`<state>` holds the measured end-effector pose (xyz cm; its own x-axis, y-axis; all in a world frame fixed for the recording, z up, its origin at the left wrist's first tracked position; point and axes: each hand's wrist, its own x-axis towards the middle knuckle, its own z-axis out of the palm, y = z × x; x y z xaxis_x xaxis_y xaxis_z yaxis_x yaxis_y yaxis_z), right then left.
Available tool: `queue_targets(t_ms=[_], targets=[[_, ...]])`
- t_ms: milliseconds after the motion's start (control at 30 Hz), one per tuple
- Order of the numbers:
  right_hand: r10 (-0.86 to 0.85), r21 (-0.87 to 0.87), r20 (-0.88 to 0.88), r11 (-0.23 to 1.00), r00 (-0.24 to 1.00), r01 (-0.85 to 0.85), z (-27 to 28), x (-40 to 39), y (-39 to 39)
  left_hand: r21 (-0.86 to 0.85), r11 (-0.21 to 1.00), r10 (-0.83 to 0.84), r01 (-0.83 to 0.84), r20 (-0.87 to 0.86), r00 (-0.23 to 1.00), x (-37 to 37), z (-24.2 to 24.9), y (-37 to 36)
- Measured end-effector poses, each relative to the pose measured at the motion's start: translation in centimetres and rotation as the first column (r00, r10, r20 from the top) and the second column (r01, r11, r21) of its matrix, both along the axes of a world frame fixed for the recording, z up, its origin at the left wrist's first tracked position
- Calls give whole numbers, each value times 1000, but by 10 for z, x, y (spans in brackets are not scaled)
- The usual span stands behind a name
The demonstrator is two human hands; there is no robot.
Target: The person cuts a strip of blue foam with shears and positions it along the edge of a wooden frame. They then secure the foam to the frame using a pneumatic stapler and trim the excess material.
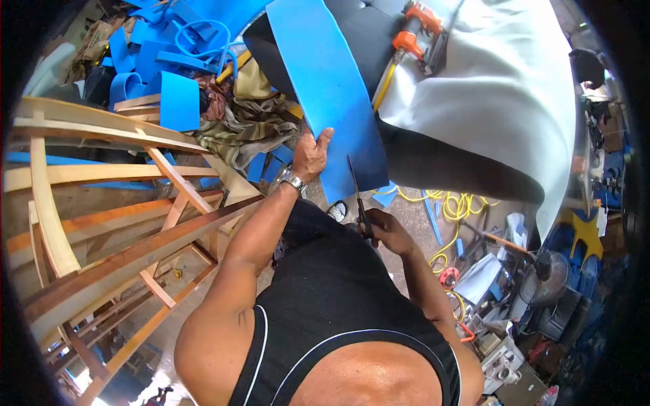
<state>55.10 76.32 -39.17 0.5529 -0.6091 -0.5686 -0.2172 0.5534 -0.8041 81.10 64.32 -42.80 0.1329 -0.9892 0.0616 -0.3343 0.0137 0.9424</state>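
A long blue foam sheet (330, 74) stretches from the top of the view down toward my body. My left hand (311, 155), with a metal watch at the wrist, grips the sheet's left edge, thumb lying on top and the fingers hidden beneath. In my right hand (388, 232) is a pair of scissors (355, 177) with black handles. One blade lies over the foam near its lower end, pointing up and away from me. The sheet's far part rests over a black padded surface (369, 37).
An orange air nail gun (416, 30) lies on the black padding beside white fabric (501, 88). A wooden frame (115, 254) stands at left, below blue foam offcuts (179, 101). Yellow hose (464, 204) coils on the floor; a fan (544, 277) is at right.
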Motion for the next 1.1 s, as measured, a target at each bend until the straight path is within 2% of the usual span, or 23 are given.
queue_targets(t_ms=[67,100,167,267,400,433,500,567,600,667,700,733,800,833,867,933,1000,1033,1067,1100], targets=[[2,12,-9,1000,1000,-2,-2,-3,6,78,997,-30,27,34,999,4,6,0],[-34,24,33,999,999,33,-2,0,8,66,997,-29,29,10,1000,5,4,1],[-2,-34,26,999,1000,3,-2,3,-2,40,998,-51,52,-39,998,2,2,4],[20,-81,4,997,1000,-20,-3,0,-14,153,984,-82,96,-93,992,0,8,15],[57,2,-78,998,995,-57,11,2,-18,23,998,-55,57,-60,997,4,1,20],[15,-11,-26,1000,1000,-16,-5,-1,-16,-7,998,-56,56,-68,996,3,0,22],[18,-46,30,999,999,-16,-17,0,-31,43,996,-69,72,-58,996,1,7,30],[32,-62,134,998,990,-24,-9,5,-43,84,995,-47,57,-117,992,-1,16,35],[14,-69,126,998,992,-6,-10,6,-39,103,994,-27,42,-144,989,0,19,36],[-9,-98,109,995,994,20,-7,9,-29,-62,998,-15,8,-108,994,-1,10,35],[17,-65,15,998,1000,-16,1,13,-29,-75,997,-29,22,-92,995,1,7,36],[-6,-19,53,1000,999,7,-2,17,-34,-87,996,-42,35,-77,996,3,4,36],[-61,68,120,996,991,53,-21,21,-47,-2,997,-80,80,-71,994,5,15,40],[-4,-41,179,999,984,12,-35,16,-54,27,996,-81,84,-74,994,4,19,42],[-1,-205,0,979,1000,1,-21,24,-55,57,995,-83,88,-77,994,2,23,44],[-53,-62,80,996,995,58,-23,25,-53,84,994,-77,76,12,997,6,21,46],[34,-130,-59,991,998,-42,4,29,-50,172,979,-133,110,128,983,11,13,50],[-1,-182,-22,983,1000,-3,-15,24,-44,239,963,-168,125,171,971,14,-9,47],[-37,-227,16,973,999,40,-31,21,-44,195,974,-132,114,85,988,17,-34,41],[-15,-333,-50,943,999,-3,-20,24,-48,156,982,-104,104,-10,995,20,-59,36]])
